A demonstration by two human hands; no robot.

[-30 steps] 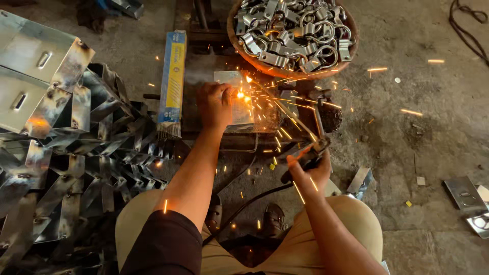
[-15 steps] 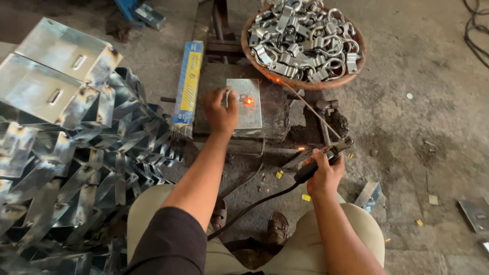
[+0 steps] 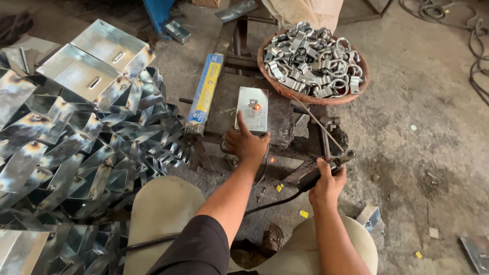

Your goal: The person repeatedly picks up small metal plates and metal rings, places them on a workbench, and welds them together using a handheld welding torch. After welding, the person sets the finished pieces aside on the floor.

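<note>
My left hand (image 3: 246, 143) grips the near edge of a small shiny metal plate (image 3: 252, 108) lying on a dark steel work block (image 3: 279, 122). A small ring fitting on the plate glows orange at a fresh weld spot (image 3: 256, 107). My right hand (image 3: 326, 182) is closed around the black handle of a welding electrode holder (image 3: 326, 170), held off to the right of the block. A thin electrode rod (image 3: 311, 120) angles up from the holder toward the basket. A black cable (image 3: 265, 205) trails from the handle across my lap.
A round basket (image 3: 283, 89) full of metal ring clamps sits behind the block. A blue and yellow box of electrodes (image 3: 205, 93) lies left of the plate. A large heap of folded shiny sheet-metal pieces (image 3: 76, 137) fills the left side. Dark cables (image 3: 471, 46) lie on the concrete floor at right.
Sparks and the arc have stopped; only a glowing spot stays on the plate. My right hand has drawn the electrode holder back to the right, and my left hand has slid to the plate's near edge.
</note>
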